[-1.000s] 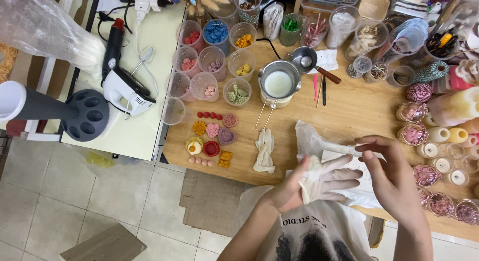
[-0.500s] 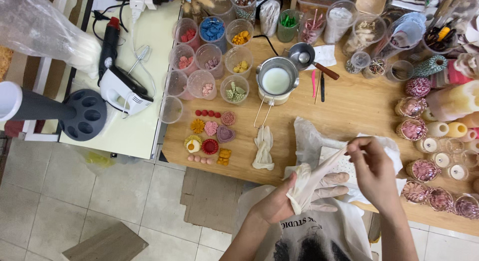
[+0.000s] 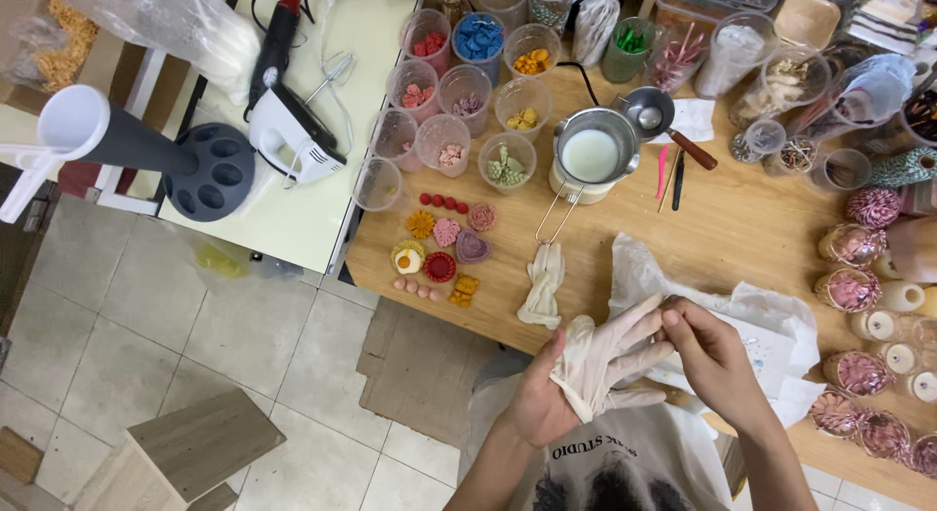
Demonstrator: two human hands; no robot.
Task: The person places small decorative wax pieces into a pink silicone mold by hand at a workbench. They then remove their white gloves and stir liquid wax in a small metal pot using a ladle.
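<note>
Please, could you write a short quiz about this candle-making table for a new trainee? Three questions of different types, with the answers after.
1. True or false: the left hand is bare.
2. Multiple choice: what lies on the wooden table just left of the hands? A) a spare glove B) a pair of scissors C) a hammer
3. Fill the gap: the metal pot holds a ____ liquid.

Key
1. False: a thin whitish glove is partly on it, with the cuff still bunched at the palm, and the right hand pinches a fingertip of it.
2. A: the spare glove lies limp below the pot.
3. White.
</note>
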